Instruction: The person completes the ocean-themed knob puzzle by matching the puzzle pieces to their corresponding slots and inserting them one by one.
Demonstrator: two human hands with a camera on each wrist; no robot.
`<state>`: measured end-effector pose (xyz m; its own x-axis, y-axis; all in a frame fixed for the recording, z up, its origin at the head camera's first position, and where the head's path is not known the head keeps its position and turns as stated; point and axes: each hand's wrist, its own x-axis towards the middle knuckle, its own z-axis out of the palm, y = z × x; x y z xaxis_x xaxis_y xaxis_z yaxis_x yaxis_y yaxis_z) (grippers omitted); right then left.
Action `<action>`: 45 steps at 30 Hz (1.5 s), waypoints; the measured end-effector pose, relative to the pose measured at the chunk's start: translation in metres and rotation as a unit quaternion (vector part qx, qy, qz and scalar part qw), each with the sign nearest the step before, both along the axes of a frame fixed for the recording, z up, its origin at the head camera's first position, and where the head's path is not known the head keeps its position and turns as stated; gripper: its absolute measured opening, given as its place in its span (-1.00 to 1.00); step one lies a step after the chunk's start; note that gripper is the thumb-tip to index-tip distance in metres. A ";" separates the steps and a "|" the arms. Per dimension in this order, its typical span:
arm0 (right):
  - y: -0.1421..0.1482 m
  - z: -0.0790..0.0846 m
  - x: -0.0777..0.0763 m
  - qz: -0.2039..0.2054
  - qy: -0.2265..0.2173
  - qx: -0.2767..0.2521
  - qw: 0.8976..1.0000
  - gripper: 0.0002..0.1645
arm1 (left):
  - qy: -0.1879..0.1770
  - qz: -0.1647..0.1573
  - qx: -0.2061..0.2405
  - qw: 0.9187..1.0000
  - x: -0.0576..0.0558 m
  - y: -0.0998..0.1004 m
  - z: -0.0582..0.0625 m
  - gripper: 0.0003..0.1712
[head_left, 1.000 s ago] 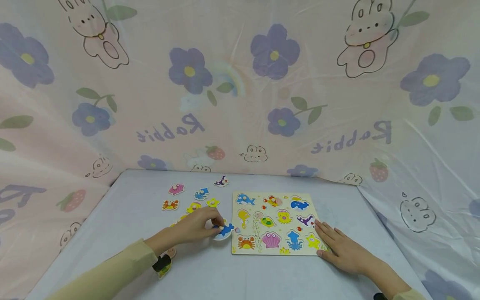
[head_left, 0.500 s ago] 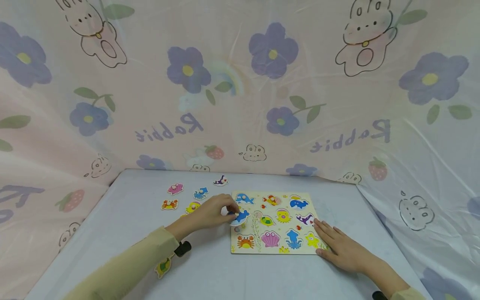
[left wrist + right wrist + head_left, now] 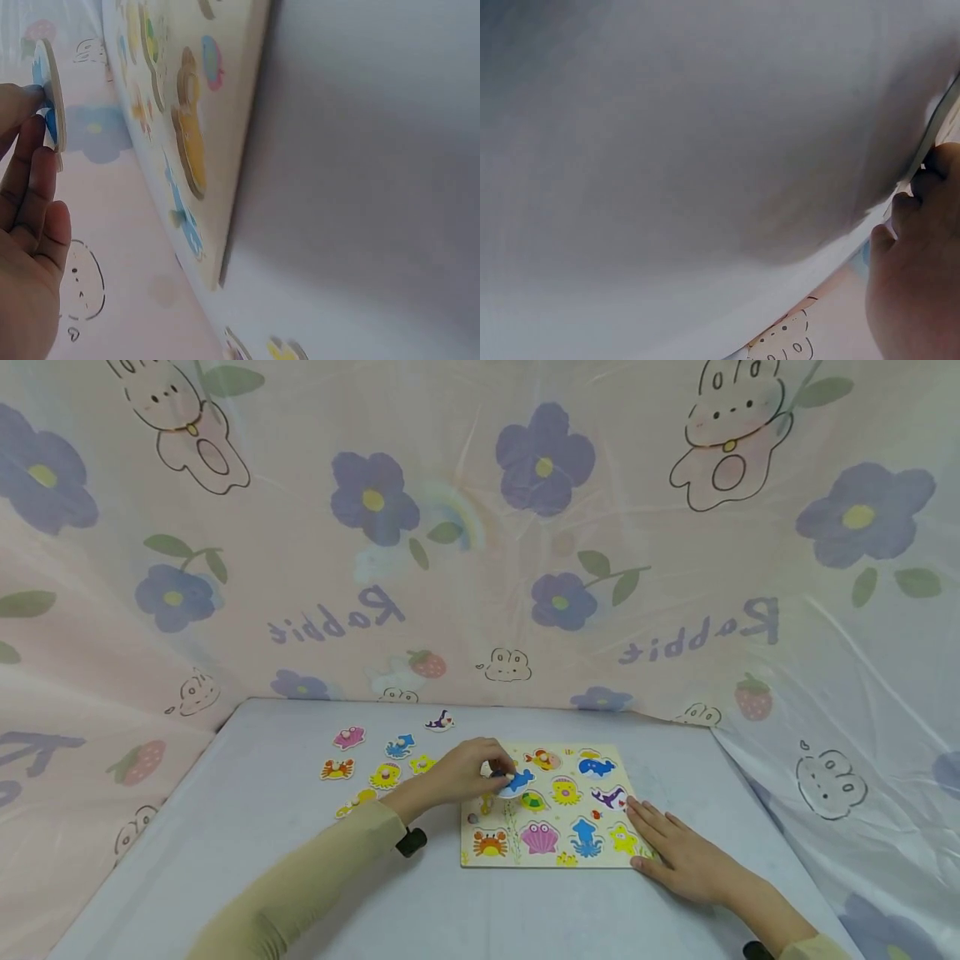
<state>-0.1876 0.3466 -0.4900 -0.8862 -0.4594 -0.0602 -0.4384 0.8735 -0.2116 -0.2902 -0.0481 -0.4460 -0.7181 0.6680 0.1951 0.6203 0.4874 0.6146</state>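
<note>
My left hand [image 3: 468, 770] pinches a blue whale puzzle piece [image 3: 517, 782] by its knob, above the upper left part of the wooden puzzle board [image 3: 525, 860]. In the left wrist view the whale piece [image 3: 52, 90] is raised off the board, held between thumb and fingertips. The board shows sea animal pictures, among them an orange crab, a pink shell and a blue squid. A blue dolphin piece with a knob [image 3: 178, 217] sits in the board's corner slot. My right hand [image 3: 686, 860] rests with straight fingers on the board's right edge.
Left of the board lie several loose pieces: a pink shell [image 3: 349, 737], a crab [image 3: 337, 769], a squid [image 3: 400, 746], a yellow octopus [image 3: 385, 776] and a purple one [image 3: 439, 720]. A patterned curtain [image 3: 465, 568] stands behind the white table [image 3: 420, 910].
My left hand has carried the whale piece from the table left of the board, rightward and up over the board. My right hand has stayed on the board's edge.
</note>
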 end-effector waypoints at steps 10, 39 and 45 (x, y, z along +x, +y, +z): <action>0.001 0.000 0.000 -0.006 -0.010 -0.016 1.000 -0.02 | -0.001 0.009 -0.018 1.000 -0.017 0.034 -0.001 -0.84; 0.001 0.001 -0.002 0.003 0.003 0.001 1.000 -0.02 | -0.019 0.011 -0.087 0.996 -0.054 0.114 -0.008 -0.88; 0.001 -0.001 -0.002 0.002 0.011 -0.004 1.000 -0.03 | -0.036 0.026 -0.089 0.995 -0.055 0.127 -0.013 -0.92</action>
<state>-0.1894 0.3477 -0.4914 -0.8853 -0.4636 -0.0361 -0.4470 0.8698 -0.2090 -0.3449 0.0784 -0.4593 -0.7609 0.6484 0.0237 0.5480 0.6227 0.5585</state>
